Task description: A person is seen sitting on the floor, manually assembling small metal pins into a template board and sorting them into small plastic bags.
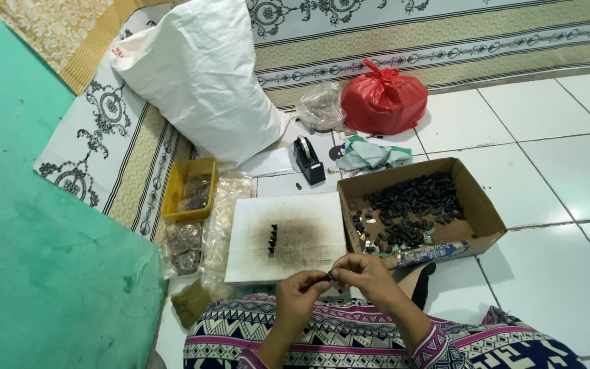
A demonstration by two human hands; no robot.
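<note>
Keep the small black part pinched between left hand and right hand fingertips, low over the white board's near edge, beside the box.

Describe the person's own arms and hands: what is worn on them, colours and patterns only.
Both the left hand and the right hand are bare: no gloves, and no rings or watch that can be made out. The forearms are uncovered too. A sleeve ends near the right elbow, in a geometric print of purple, pink, black and white, matching the garment below.
</note>
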